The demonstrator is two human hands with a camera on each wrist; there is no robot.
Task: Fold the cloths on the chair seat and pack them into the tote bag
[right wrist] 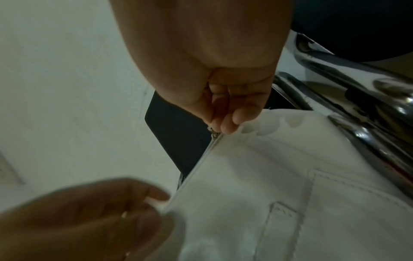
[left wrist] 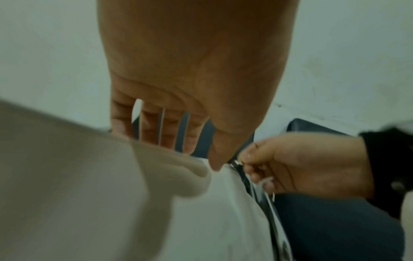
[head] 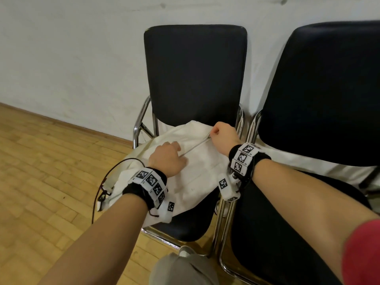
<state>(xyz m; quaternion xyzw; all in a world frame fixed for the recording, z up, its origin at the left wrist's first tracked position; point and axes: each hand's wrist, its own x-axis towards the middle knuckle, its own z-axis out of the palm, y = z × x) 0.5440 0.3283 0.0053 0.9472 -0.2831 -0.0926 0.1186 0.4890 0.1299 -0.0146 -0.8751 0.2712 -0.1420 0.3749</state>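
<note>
Your right hand (head: 223,136) pinches the zipper pull (right wrist: 214,134), left hand (head: 166,159) pinches the tote bag (head: 201,171) edge, mid-frame on the chair seat (head: 191,227). You're likely at the zipping step; next needs a steady pull, bag held taut

A black padded chair (head: 195,75) with a chrome frame stands on the wooden parquet floor (head: 41,171). On its seat (head: 191,225) lies a white tote bag (head: 197,175) that covers most of the padding and spills over the left edge. A second chair (head: 320,95) stands just beside it on the right, with a white cloth (head: 308,163) across its seat.
</note>
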